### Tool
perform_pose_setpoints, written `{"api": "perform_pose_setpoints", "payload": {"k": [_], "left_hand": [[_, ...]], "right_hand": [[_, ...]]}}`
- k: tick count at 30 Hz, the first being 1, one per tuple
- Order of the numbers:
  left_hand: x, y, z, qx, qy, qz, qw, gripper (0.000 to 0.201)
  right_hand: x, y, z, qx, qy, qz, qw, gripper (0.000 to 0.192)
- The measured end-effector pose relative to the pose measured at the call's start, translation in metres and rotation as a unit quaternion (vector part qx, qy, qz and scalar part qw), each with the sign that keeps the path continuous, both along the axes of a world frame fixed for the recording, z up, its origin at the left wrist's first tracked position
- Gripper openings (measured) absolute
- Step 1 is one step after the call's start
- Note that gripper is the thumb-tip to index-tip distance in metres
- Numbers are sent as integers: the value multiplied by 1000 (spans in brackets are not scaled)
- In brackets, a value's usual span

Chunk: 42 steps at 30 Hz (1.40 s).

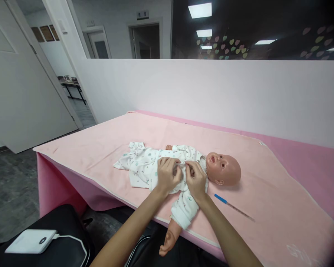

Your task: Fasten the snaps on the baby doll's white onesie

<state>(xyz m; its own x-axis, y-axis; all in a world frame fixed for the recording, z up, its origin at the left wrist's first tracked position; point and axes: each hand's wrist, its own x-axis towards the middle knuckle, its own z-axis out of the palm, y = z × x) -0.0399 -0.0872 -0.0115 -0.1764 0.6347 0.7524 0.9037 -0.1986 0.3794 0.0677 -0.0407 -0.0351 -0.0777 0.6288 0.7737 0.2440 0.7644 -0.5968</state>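
One baby doll (195, 167) lies flat, head pointing right – left hand (168, 175), right hand (195, 178) both pinch its white suit (144, 165); one thermometer (233, 207) beside.

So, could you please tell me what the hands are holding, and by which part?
Both the left hand and right hand pinch the baby doll's white printed cotton garment at its chest opening.

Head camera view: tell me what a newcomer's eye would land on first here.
A baby doll in a white printed garment lies on its back across the middle of a pink-covered table, head to the right. Both hands meet on its chest, the left hand and right hand pinching the fabric. A thin blue-tipped thermometer lies on the cover just right of the doll.
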Motion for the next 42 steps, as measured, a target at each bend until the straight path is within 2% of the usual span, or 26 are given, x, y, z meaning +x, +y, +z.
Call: {"api": "perform_pose_setpoints", "payload": {"k": [8,14,24,30,42], "left_hand": [[-24,-20,-1,-33,-35,54,997,18],[-21,-18,-3,-37,-39,69,996,11],[-20,-16,-4,-27,-71,59,995,18],[-21,-19,-4,-39,-44,40,997,16],[-20,-17,-5,-30,-20,70,997,11]], "right_hand": [[1,0,0,4,-6,-1,1000,20],[1,1,-1,5,-12,0,1000,19],[1,0,0,2,-8,3,1000,20],[0,0,0,-4,-4,0,1000,20],[1,1,0,3,-12,-1,1000,19]]}}
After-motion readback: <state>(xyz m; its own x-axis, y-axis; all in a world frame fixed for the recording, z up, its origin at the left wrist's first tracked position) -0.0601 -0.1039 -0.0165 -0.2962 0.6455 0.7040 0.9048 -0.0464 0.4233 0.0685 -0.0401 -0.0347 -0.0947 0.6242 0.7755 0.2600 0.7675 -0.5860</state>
